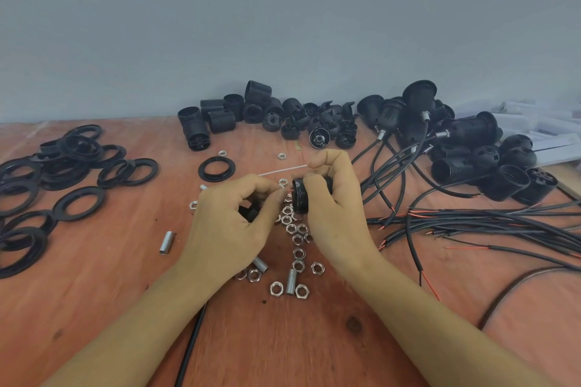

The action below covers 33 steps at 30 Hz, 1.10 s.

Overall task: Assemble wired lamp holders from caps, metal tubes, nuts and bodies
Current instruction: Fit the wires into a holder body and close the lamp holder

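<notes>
- Head view: right hand (336, 207) is curled round a black cylindrical plastic holder piece (303, 198), held just above the middle of the reddish-brown wooden desk (110, 276). Its thumb and forefinger also seem to nip a thin whitish wire lead (283, 170) that pokes out leftward.
- Left hand (232, 220) has bent fingers, with thumb and forefinger pinching what looks like a red lead tip (287, 191) at the piece's open face; too small to be sure. A dark part (248, 214) sits in its palm; cannot tell what it is.
- Silver hex nuts (297, 239) are scattered under and just beside both hands. Short silver threaded metal tubes (166, 242) lie among and left of them, toward the near edge.
- Flat black plastic rings (63, 166) are heaped at the left edge.
- Black ribbed threaded bodies (220, 118) and black domed caps (319, 137) sit along the far edge.
- Finished wired holders (468, 129) are piled toward the far right corner.
- Loose black cables with red stripped ends (503, 220) run along the right edge.
- Step, as judged: wiring, with the leads being worked into the held piece. No tube or nut visible on this one.
- Next move likely calls for fine fingertip aim to seat the lead while the right hand keeps the piece steady. After that, pick a tube and a nut from the scatter close by.
</notes>
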Tool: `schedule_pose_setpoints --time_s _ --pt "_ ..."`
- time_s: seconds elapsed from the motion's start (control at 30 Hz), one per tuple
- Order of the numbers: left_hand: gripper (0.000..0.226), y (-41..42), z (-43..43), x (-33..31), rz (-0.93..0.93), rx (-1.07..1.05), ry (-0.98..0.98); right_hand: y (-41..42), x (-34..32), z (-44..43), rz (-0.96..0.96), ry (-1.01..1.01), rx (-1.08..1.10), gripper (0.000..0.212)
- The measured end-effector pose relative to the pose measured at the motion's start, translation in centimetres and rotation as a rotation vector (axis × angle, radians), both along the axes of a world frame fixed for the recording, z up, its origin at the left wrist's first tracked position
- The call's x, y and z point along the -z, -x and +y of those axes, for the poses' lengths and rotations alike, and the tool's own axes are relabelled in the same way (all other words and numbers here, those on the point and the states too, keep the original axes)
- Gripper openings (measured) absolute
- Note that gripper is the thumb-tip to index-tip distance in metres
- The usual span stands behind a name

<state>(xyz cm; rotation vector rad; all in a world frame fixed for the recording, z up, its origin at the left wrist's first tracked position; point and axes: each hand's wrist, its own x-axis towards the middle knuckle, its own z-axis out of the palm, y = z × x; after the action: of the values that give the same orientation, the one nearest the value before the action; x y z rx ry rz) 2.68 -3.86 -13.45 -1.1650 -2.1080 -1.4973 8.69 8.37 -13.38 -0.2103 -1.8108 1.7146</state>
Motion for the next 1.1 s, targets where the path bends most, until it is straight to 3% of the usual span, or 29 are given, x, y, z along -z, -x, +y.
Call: schedule_pose_setpoints --time_s 0.37,0.47,0.6,0.77,1.1 --pt "0.009 0.3 0.1 0.6 0.179 -0.042 0.04 -0.1 0.1 0.2 0.039 -0.124 -0.019 0.008" --pt "0.018 0.2 0.1 0.0 0.081 -0.014 -0.02 0.1 -0.3 0.7 0.012 -0.024 0.047 0.012" --pt "0.042 0.7 -0.4 -0.4 -0.249 0.099 -0.083 0.4 -0.5 1.7 -0.067 0.18 0.123 0.018" --pt "0.048 1.1 -0.4 -0.6 -0.426 0.153 -0.157 0.5 -1.3 2.4 -0.009 0.34 0.03 0.026" --pt "0.068 0.3 -0.3 -0.4 -0.368 0.197 0.07 -0.1 -1.6 1.9 0.129 0.054 0.095 0.013"
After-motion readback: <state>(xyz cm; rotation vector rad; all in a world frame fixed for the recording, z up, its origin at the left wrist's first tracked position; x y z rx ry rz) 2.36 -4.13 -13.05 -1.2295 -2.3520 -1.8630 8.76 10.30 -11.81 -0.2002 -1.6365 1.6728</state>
